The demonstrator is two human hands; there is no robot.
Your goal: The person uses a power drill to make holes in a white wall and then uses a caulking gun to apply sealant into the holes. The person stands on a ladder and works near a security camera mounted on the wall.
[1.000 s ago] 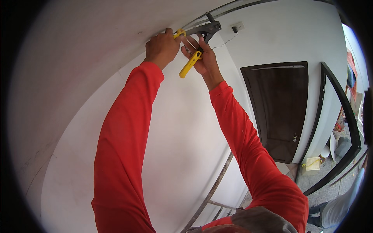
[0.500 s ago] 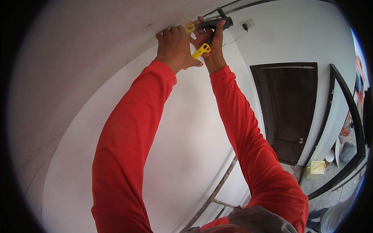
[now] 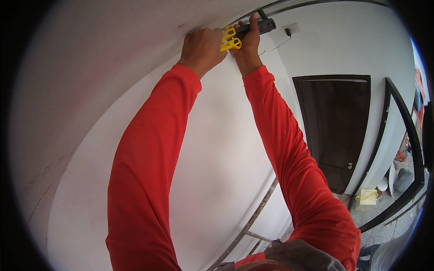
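Note:
Both my arms, in red sleeves, reach up to the top of the wall. A crimper-like hand tool (image 3: 266, 25) with a black head and yellow handles is held up there. My left hand (image 3: 201, 49) is closed around its yellow handles, which lie close together. Beside the black head, my right hand (image 3: 247, 47) supports the tool with its thumb raised along it; its other fingers are partly hidden. The head sits just beneath a grey metal channel (image 3: 294, 7) running along the wall. What its jaws touch is too small to make out.
A wall socket (image 3: 294, 28) with a black plug and a hanging cord is right of the tool. Lower right are a dark door (image 3: 337, 131), a black frame (image 3: 417, 149) and a pale yellow container (image 3: 368, 197). A rusty metal rail (image 3: 255, 217) stands below.
The yellow handles, spread apart before, have come together as my left hand closed on them. My right thumb now points up beside the tool's head.

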